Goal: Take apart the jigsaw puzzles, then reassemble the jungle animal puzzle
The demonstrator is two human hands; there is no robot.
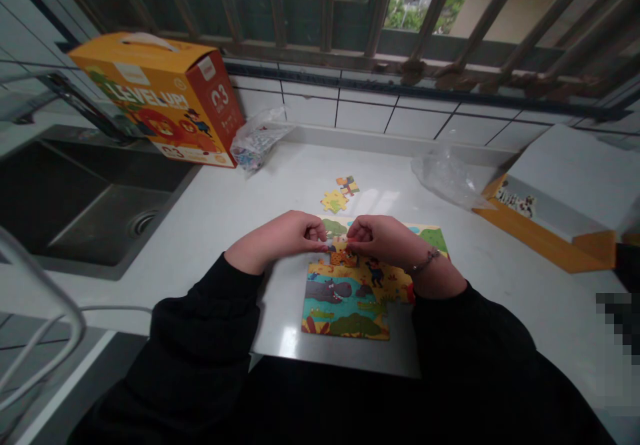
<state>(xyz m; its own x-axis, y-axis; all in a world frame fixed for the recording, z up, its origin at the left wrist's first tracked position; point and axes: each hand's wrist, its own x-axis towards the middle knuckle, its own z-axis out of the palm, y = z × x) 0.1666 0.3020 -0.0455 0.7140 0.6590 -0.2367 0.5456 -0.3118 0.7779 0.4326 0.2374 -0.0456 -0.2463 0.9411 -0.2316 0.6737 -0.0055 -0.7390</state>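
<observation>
A partly joined jigsaw puzzle [345, 298] with a hippo and crocodiles in water lies flat before me. My left hand [303, 233] is at its upper left, thumb and fingers pinched at the edge of a puzzle piece [341, 257] showing a spotted animal. From the other side my right hand [375, 235] pinches that same piece, fingers curled. The piece sits at or just above a gap in the picture; whether it lies flush I cannot tell. Just beyond the puzzle are a loose yellow piece [334, 201] and a smaller loose piece [349, 185].
An orange "LEVEL UP!" box [165, 98] stands at the back left by a clear bag of pieces [260, 139]. A sink [100, 205] is at the left. An empty-looking plastic bag [447, 175] and an open box [550, 231] lie at the right. Window bars run behind.
</observation>
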